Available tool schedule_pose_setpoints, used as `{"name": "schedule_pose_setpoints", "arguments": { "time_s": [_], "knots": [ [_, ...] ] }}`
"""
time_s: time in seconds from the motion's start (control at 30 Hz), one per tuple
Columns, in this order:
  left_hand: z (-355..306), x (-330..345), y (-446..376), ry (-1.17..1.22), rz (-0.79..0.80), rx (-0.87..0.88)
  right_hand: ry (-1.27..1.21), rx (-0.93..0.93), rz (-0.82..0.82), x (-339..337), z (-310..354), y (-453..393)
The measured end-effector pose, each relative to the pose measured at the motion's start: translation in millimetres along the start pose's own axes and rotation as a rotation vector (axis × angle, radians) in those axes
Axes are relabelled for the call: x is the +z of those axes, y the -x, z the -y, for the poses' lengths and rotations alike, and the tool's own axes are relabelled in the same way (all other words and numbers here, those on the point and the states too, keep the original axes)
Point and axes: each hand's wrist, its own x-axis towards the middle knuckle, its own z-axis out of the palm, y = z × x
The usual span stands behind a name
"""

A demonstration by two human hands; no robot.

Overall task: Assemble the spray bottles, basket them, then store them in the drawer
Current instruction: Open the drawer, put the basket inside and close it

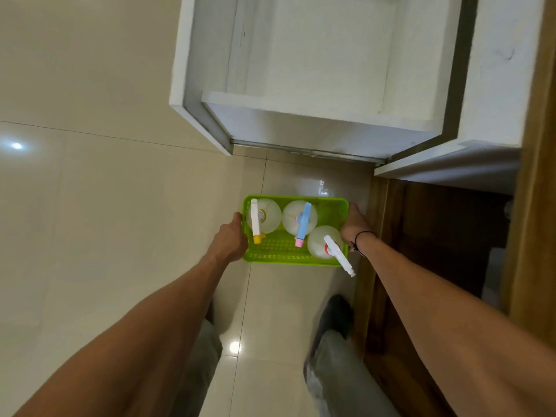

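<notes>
Green basket [279, 251] of three spray bottles [299, 218], left hand [231, 236] and right hand [355, 225] gripping its ends, between them

No readable text, labels or numbers anywhere.

Both arms extend forward and down, nearly straight. Left hand [230, 240], at 9 o'clock, forms a closed grip with fingers curled over an edge. Right hand [355, 225], at 3 o'clock, mirrors it, fingers wrapped; a dark cord [362, 237] circles that wrist.
</notes>
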Motion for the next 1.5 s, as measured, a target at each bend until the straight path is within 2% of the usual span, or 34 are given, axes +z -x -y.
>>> {"name": "schedule_pose_setpoints", "arguments": {
  "time_s": [0.17, 0.33, 0.6, 0.8, 1.13, 1.5],
  "knots": [
    [-6.1, -38.8, 75.4, 0.013, -0.002, -0.052, 0.102, -0.069, 0.012, -47.2, 37.6, 93.5],
    [-29.7, -87.0, 142.5, 0.025, 0.003, -0.066, 0.149, -0.063, -0.009, -97.3, 57.0, 179.1],
    [-65.8, -187.4, 226.8, -0.047, 0.085, 0.008, 0.073, 0.021, 0.038, -151.2, 81.0, 288.2],
    [-89.4, -261.5, 245.7, -0.062, 0.123, 0.080, 0.032, 0.041, 0.001, -185.8, 113.7, 332.6],
    [-139.3, -343.0, 211.0, -0.080, 0.111, 0.175, -0.095, 0.015, -0.074, -237.0, 174.2, 330.5],
    [-225.6, -417.9, 132.8, -0.086, 0.159, 0.191, -0.154, -0.003, -0.042, -310.7, 224.5, 262.8]
  ]
}}
